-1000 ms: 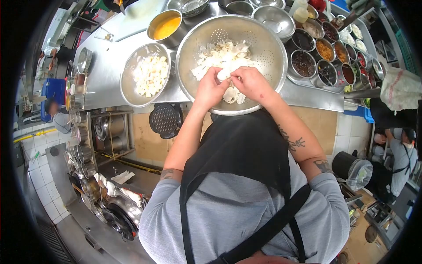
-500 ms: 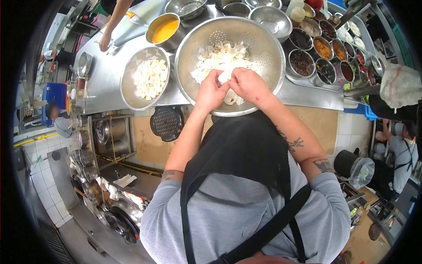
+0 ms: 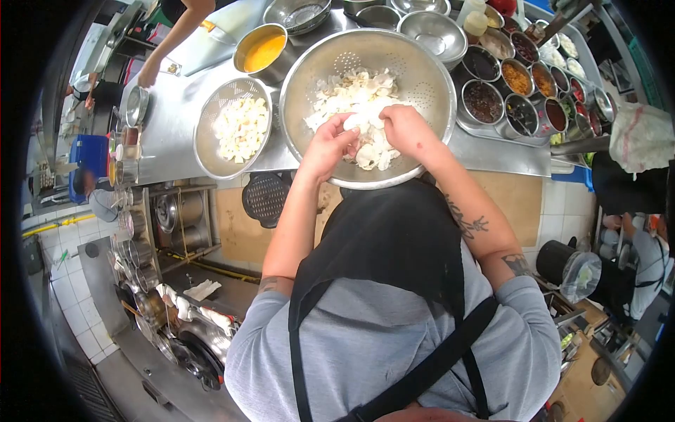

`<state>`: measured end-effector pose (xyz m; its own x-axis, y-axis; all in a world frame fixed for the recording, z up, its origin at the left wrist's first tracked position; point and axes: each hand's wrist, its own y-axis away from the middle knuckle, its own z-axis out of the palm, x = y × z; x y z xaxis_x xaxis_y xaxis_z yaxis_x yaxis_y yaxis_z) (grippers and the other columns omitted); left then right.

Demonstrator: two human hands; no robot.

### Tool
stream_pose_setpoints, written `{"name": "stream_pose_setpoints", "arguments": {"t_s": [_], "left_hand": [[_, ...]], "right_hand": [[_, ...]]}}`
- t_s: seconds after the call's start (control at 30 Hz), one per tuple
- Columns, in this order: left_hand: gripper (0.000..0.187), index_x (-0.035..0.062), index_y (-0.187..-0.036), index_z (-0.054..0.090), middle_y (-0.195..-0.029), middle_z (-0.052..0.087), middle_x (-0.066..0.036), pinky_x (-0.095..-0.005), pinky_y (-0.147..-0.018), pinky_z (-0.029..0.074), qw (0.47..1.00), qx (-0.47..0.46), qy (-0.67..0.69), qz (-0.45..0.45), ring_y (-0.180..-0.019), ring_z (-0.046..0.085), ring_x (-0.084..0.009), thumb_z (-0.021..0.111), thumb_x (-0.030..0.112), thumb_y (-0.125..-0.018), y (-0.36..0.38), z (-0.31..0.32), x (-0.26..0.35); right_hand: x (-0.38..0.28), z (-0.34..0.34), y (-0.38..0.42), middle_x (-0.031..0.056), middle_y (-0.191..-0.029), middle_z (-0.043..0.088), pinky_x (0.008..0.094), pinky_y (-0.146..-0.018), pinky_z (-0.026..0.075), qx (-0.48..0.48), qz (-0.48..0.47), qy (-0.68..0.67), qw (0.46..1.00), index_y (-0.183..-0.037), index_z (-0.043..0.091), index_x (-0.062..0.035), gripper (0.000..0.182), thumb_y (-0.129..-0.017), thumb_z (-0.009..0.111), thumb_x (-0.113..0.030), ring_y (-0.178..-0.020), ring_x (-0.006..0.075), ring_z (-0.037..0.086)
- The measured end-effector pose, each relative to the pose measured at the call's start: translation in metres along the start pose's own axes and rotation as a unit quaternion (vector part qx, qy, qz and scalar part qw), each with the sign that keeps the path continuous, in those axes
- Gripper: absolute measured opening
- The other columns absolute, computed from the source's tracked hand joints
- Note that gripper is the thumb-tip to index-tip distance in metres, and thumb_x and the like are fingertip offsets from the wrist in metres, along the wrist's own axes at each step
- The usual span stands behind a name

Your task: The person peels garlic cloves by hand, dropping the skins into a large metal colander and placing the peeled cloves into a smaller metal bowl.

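Note:
A large steel colander [image 3: 295,133] holds a heap of pale, flaky pieces [image 3: 362,88] that look like torn mushroom. Over its near half, my left hand [image 3: 329,146] is closed with a white mushroom-like piece [image 3: 354,125] between thumb and fingers. Just right of it, my right hand [image 3: 408,132] has its fingers pinched at pale material above the heap; its fingertips are partly hidden. The hands are a little apart. To the left stands a smaller colander [image 3: 204,144] with pale diced cubes [image 3: 241,129].
Behind the colanders are a pot of orange liquid [image 3: 264,49] and steel bowls [image 3: 432,35]. Several sauce and seasoning containers [image 3: 482,100] crowd the right. At the left, another person's hand [image 3: 149,74] reaches near a small metal bowl [image 3: 137,105]. A person [image 3: 647,260] stands far right.
My hands have moved slightly apart, the left hand leftward and down, the right hand rightward. The other person's hand has shifted left toward the small metal bowl.

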<state>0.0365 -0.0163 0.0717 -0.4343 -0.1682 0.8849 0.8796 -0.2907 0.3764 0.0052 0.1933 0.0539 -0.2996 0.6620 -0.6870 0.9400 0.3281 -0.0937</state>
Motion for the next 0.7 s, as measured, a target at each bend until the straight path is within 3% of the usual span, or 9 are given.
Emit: {"name": "stream_pose_setpoints", "arguments": {"t_s": [0.2,0.4,0.57,0.7], "left_hand": [[0.036,0.0044,-0.131,0.054,-0.1,0.063,-0.001,-0.0235,-0.069,0.048,1.0,0.02,-0.01,0.012,-0.084,0.059,-0.0082,0.06,0.007,-0.095,0.003,0.007,0.001],[0.039,0.005,-0.134,0.05,-0.104,0.063,-0.001,-0.0246,-0.07,0.049,0.998,0.008,-0.058,0.035,-0.085,0.058,-0.0075,0.059,0.008,-0.096,-0.003,0.0,-0.002],[0.038,0.0005,-0.13,0.05,-0.097,0.062,-0.003,-0.0247,-0.066,0.049,0.997,0.001,-0.063,0.052,-0.08,0.057,-0.0074,0.062,0.006,-0.094,0.006,0.014,0.008],[0.035,0.0009,-0.129,0.051,-0.098,0.061,-0.002,-0.0232,-0.065,0.047,0.983,0.011,-0.172,0.065,-0.075,0.055,-0.0066,0.06,0.004,-0.095,0.002,0.006,-0.002]], "right_hand": [[-0.025,-0.017,0.002,0.0202,-0.086,0.069,0.0398,-0.078,0.054,-0.013,-0.049,-0.142,0.989,-0.101,0.07,0.0016,0.023,-0.088,0.063,-0.016,-0.081,0.0356,0.068],[-0.023,-0.013,0.001,0.0181,-0.085,0.07,0.0394,-0.073,0.054,-0.046,-0.054,-0.136,0.988,-0.101,0.07,0.0012,0.028,-0.085,0.067,-0.021,-0.078,0.0331,0.068],[-0.028,-0.019,0.002,0.0183,-0.085,0.071,0.0379,-0.07,0.055,-0.072,0.005,-0.162,0.984,-0.1,0.07,0.0018,0.03,-0.084,0.068,-0.024,-0.075,0.0306,0.07],[-0.022,-0.013,0.003,0.0183,-0.084,0.072,0.036,-0.072,0.055,-0.057,-0.007,-0.161,0.985,-0.101,0.071,0.0017,0.029,-0.085,0.067,-0.022,-0.076,0.0284,0.071]]}}
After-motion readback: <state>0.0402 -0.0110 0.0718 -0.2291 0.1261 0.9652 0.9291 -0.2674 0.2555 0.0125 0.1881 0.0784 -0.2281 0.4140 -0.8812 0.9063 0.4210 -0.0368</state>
